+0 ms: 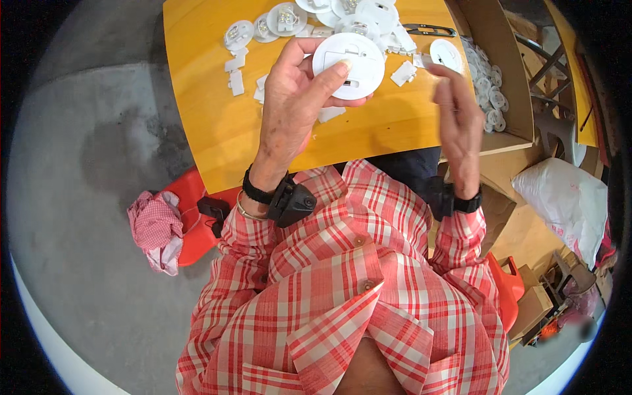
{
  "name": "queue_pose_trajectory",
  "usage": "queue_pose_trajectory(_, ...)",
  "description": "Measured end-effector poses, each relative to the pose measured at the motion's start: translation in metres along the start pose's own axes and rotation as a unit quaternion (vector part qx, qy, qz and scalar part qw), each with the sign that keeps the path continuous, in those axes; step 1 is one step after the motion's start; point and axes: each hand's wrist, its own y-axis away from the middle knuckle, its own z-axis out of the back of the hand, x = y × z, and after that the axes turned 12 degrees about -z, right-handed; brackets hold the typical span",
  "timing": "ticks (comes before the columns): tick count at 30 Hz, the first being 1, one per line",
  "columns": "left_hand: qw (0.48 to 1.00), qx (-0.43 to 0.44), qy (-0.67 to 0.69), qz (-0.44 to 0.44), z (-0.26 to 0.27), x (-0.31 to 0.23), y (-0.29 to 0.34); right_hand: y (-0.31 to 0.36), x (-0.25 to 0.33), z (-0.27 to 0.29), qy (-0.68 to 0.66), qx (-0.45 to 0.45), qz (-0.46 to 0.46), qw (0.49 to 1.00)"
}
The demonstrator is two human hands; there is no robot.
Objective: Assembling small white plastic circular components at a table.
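My left hand [299, 89] is closed around a white round plastic disc [359, 56], with the thumb pressed on its face. The disc shows a rectangular cover outline and a small dark slot. To the right, my right hand [459, 118] is raised over the table's right edge, slightly blurred, its fingers stretched out and no object seen in it. Just beyond its fingertips lies another white disc [446, 55]. Small white plastic pieces [403, 74] are on the yellow table [388, 128] between the hands.
Several white discs with wiring [288, 20] cover the table's far side, near black thread snips [429, 30]. A cardboard box [515, 108] holding many white round parts stands at the right. A white plastic bag [563, 201] is below it. Red seat [197, 230] with checked cloth [156, 227] at left.
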Motion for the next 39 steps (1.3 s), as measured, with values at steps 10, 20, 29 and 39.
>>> queue_pose_trajectory(10,1.0,-0.029,-0.004,0.009,0.001,0.004,0.022,0.008,0.03,-0.051,-0.114,0.12,0.041,0.985)
queue_pose_trajectory(20,0.997,-0.005,-0.065,0.043,0.024,-0.004,0.043,0.029,0.044,-0.073,-0.14,0.143,0.016,0.98)
queue_pose_trajectory(29,0.992,-0.055,-0.112,0.018,0.015,-0.005,0.055,0.044,0.045,-0.075,-0.224,0.175,-0.025,0.958)
queue_pose_trajectory(39,0.994,-0.038,-0.096,0.019,0.019,0.004,0.054,0.044,0.038,-0.074,-0.219,0.198,-0.022,0.955)
